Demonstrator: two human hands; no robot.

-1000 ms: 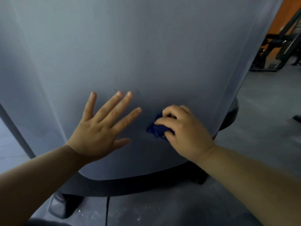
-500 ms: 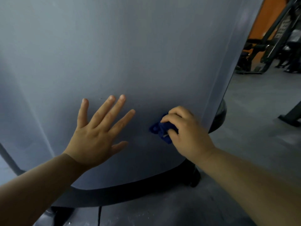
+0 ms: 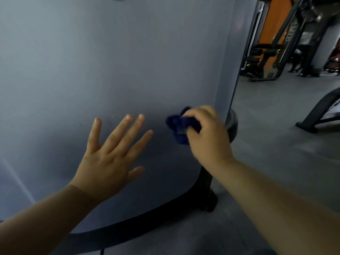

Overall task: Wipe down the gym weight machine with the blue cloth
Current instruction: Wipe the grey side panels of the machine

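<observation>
The weight machine's large grey panel [image 3: 110,61] fills most of the view, with a black curved base frame [image 3: 147,218] under it. My right hand [image 3: 207,137] is shut on a bunched dark blue cloth [image 3: 177,127] and presses it against the panel near its right edge. My left hand [image 3: 110,159] lies flat on the panel to the left of the cloth, fingers spread, holding nothing.
Grey gym floor [image 3: 276,144] stretches to the right. Other black gym machines [image 3: 279,52] stand at the back right before an orange wall [image 3: 276,15]. A dark machine foot [image 3: 318,115] reaches in from the right edge. A black round part [image 3: 232,124] sits behind the panel's right edge.
My right hand has slid the cloth rightward and a little upward toward the panel's right edge. My left hand stays flat on the panel. The view has turned right, showing more of the gym.
</observation>
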